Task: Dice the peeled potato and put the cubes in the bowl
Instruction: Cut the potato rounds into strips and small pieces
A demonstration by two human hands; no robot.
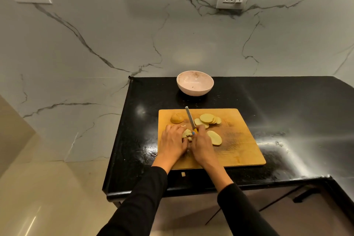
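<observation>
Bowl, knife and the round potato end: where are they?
bowl (194, 90): head view, outer front wall.
knife (190, 117): head view, middle of the blade.
potato end (177, 118): head view, top of its rounded dome.

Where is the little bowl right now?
In the head view, the pale bowl sits on the black counter by the marble wall, just beyond the far edge of the wooden cutting board, ahead of both hands and apart from the board.

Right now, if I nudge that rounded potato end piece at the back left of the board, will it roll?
Probably not: the potato end piece seems to sit dome up on its cut face on the cutting board. It looks stiff, and may slide if wet.
</observation>
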